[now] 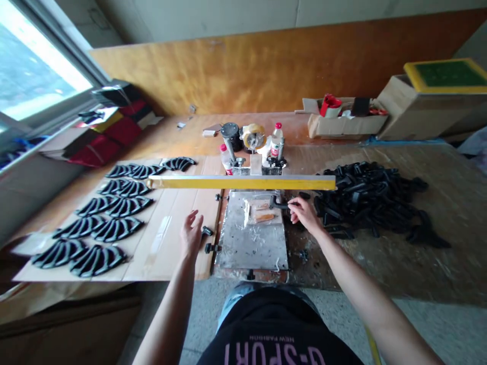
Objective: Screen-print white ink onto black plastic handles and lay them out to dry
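My right hand [304, 215] pinches a small black curved piece [280, 204] at the right edge of a flat metal plate [251, 248]. Strips of tape and clear film [261, 212] lie on that plate. My left hand [192, 234] hangs open, fingers apart, over the cardboard sheet [167, 243], just left of the plate. A small black knob [207, 231] is nearest to it. Paired black curved pieces [116, 229] lie in rows on the cardboard. A loose heap of black pieces [369, 200] lies right of my right hand.
A raised yellow bar [240, 182] spans above the plate. Behind it stand a tape roll, bottles and a metal post. Cardboard boxes and a green, yellow-framed screen sit back right. A window and stacked red and black sheets are at left.
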A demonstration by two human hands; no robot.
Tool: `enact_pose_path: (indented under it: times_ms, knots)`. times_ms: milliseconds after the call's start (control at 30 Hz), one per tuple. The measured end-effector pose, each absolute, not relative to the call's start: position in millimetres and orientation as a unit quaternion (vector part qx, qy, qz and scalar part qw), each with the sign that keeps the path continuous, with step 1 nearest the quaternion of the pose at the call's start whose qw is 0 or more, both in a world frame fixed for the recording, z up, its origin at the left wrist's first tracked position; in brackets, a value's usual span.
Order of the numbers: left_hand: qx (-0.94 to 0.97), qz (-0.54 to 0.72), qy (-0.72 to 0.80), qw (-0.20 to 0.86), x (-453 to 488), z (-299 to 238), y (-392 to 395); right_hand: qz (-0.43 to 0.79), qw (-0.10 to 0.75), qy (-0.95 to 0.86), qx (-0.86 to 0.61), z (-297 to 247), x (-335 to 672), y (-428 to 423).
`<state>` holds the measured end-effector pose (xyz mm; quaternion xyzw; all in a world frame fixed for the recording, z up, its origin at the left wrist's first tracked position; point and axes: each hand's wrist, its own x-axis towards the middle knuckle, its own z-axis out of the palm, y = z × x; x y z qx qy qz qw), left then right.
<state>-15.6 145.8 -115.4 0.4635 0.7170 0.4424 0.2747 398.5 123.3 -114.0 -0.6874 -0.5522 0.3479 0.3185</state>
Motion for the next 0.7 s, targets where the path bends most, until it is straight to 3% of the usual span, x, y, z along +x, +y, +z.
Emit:
enact_pose_path:
  times_ms: [100,200,333,500,700]
  knots:
    - [0.464,0.445,0.696,0.320,-3.2,-117.0,151.7,0.499,0.347,-0.493,-0.623,-127.1,353.3,140.2]
    - [0.468,0.449,0.669,0.361,4.8,-118.2,156.7,0.529,0.287,-0.503,-0.620,-138.8,328.2,150.1]
    - [0.467,0.483,0.631,0.388,13.3,-94.6,167.7,0.396,0.235,-0.580,-0.672,-140.5,326.0,150.5]
    - [0.446,0.587,0.512,0.440,41.5,-21.2,193.7,0.264,0.191,-0.663,-0.674,-128.8,327.5,145.7]
    - [0.450,0.541,0.501,0.504,45.0,5.9,184.7,0.142,0.275,-0.610,-0.729,-109.5,371.6,160.3]
